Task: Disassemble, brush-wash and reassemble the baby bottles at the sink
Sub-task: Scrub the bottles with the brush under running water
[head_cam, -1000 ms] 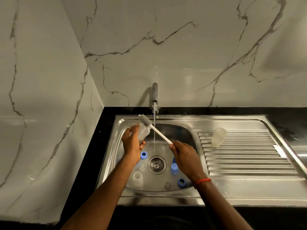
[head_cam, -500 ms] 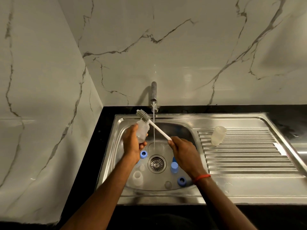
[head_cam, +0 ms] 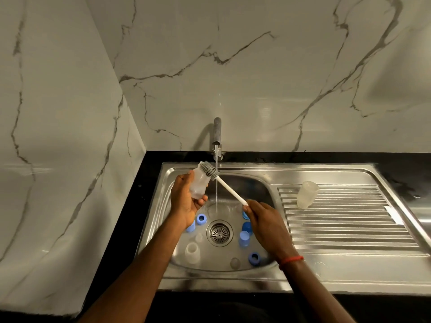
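While brush [head_cam: 224, 184] sits at mouth, bottle [head_cam: 198, 185] frosted, tilted.

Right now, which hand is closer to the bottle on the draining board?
Right. The right hand, gripping the brush, is left of that bottle; the left hand is farther left across the basin, holding another bottle.

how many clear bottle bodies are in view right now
3. First bottle in the left hand; second bottle on the draining board; third bottle in the basin, front-left of the drain. Arms may hide others.
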The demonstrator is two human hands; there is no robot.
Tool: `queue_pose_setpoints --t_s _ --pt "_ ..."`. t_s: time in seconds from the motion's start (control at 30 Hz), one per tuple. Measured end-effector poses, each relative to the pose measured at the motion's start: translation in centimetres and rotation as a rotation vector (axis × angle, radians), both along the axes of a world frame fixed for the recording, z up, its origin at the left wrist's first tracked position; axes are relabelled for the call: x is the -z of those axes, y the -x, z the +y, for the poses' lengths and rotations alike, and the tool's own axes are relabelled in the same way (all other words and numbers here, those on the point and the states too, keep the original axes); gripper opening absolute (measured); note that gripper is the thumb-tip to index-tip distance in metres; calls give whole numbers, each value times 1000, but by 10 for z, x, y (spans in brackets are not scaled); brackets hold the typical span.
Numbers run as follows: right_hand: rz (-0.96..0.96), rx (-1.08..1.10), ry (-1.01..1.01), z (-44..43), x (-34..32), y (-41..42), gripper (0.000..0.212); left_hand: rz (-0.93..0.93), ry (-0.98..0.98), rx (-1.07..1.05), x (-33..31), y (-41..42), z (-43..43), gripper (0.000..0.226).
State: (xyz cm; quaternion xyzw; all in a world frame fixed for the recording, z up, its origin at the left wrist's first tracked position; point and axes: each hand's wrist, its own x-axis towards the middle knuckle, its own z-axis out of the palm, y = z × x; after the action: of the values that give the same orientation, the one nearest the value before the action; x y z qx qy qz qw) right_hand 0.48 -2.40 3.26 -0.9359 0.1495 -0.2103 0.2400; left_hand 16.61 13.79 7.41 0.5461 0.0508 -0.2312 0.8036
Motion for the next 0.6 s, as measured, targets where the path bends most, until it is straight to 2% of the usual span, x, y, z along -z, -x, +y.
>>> queue_pose_setpoints --t_s 0.13,0.27,0.43,0.6 --pt "-23 3 58 1 -8 -16 51 -12 -23 1 -1 -2 1 23" --pt "-43 -18 40 5 -6 -22 44 -36 -65 56 -2 2 7 30" --pt "-20 -24 63 7 -12 -31 45 -59 -24 146 -4 14 6 52" --pt "-37 -44 21 -5 -1 -8 53 69 44 130 1 16 7 27"
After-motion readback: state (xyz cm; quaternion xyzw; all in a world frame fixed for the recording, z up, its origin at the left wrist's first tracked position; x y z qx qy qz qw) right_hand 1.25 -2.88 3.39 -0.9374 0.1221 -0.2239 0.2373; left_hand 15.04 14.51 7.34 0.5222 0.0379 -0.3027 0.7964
